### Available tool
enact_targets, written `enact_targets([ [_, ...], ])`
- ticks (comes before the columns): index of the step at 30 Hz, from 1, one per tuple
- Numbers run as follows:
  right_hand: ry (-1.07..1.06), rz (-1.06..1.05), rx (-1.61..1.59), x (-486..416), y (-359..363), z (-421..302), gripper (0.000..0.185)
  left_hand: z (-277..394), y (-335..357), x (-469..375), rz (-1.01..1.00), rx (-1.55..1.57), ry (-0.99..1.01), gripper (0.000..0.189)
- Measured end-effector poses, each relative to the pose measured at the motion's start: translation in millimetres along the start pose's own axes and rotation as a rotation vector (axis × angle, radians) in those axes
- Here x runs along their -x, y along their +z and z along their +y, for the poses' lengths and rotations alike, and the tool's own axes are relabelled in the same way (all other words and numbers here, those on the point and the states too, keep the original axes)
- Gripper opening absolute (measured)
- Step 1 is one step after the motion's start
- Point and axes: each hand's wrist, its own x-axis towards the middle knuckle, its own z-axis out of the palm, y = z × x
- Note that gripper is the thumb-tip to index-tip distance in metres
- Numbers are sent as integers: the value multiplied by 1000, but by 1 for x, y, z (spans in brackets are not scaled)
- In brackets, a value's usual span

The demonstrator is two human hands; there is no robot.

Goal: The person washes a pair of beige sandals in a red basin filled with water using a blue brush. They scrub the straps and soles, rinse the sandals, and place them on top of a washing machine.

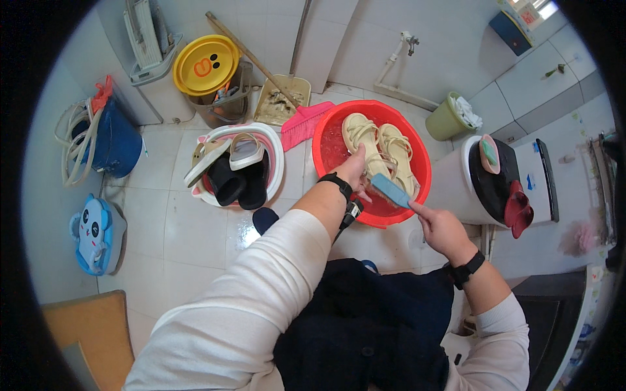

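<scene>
A pair of cream strappy sandals (pixel 361 132) lies side by side in a red plastic basin (pixel 424 141) with some water in it. My left hand (pixel 353 171) is at the near end of the left sandal, its thumb against the sandal's side; the fingers are partly hidden, so its grip is unclear. In my right hand (pixel 437 226) is the handle end of a blue scrubbing brush (pixel 390 190), bristles down, over the heel part of the sandals and close to my left fingers.
Left of the basin, a white and pink tub (pixel 278 156) holds several shoes and slippers. A pink broom (pixel 305 124) and a dustpan (pixel 266 115) stand behind. At the right are a toilet (pixel 455 181) and a green bin (pixel 442 119).
</scene>
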Motion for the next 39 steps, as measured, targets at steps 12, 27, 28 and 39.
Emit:
enact_targets([
  [12, 111, 7, -209, -64, 68, 25, 37, -20, -39, -73, 51, 71, 70, 39],
  [27, 193, 85, -129, -57, 66, 13, 38, -23, 4, -45, 252, 23, 161, 36],
  [28, 137, 102, -133, -56, 66, 10, 38, -25, 4, -48, 283, 35, 170, 36],
  [39, 14, 115, -202, -48, 69, 7, 36, -27, -27, -74, 263, -102, 43, 29],
])
